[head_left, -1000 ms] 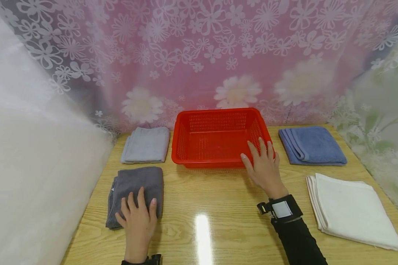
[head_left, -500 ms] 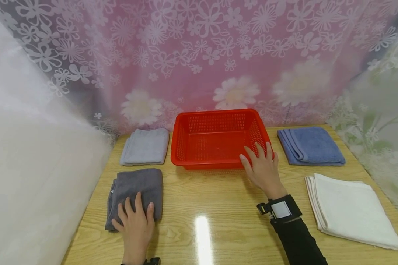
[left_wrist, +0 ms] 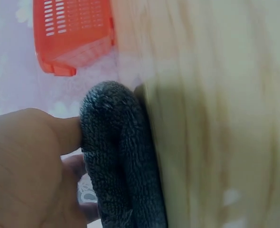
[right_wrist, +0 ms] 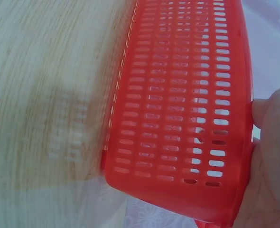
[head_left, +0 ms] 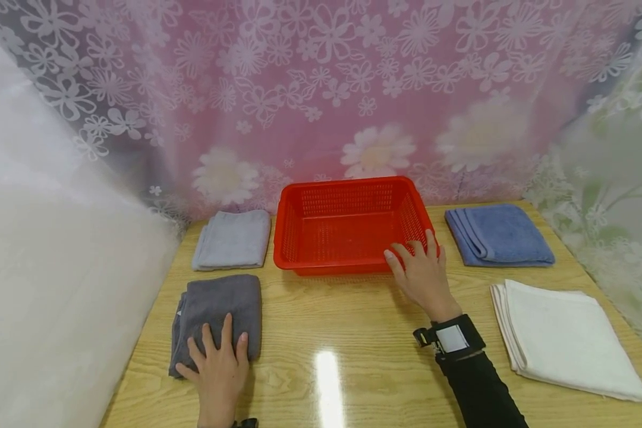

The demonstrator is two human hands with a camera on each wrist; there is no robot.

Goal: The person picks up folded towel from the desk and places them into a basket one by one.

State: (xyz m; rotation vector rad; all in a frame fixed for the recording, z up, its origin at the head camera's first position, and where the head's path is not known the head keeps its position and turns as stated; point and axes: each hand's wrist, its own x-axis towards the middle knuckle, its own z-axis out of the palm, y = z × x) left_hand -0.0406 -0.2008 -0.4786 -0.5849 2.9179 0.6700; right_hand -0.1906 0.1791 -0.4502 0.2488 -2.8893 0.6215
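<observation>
The left hand [head_left: 219, 371] lay spread on the near half of the dark grey towel [head_left: 227, 294], its fingers apart and relaxed, touching the cloth without closing on it. That towel sat folded on the left side of the table [head_left: 321, 321], and the left wrist view showed its thick, rounded fold beside the thumb. The right hand [head_left: 425, 282] was at the near right corner of the red basket [head_left: 331, 264], its fingers bent over the rim and its thumb at the edge; whether they squeezed the plastic could not be told. The basket stood upright towards the back, before the flowered curtain [head_left: 310, 139], with the light grey towel [head_left: 234, 239] just beside it on the left and the blue towel [head_left: 513, 233] near it on the right. The white towel [head_left: 567, 339] lay closer to the person. The likeliest trouble seemed an uneven pull: held at one corner only, the basket could swivel or tip and nudge the light grey towel. Lifting the dark grey towel by its top layer alone could open the folds, since its loose edges faced left, away from the thumb.
</observation>
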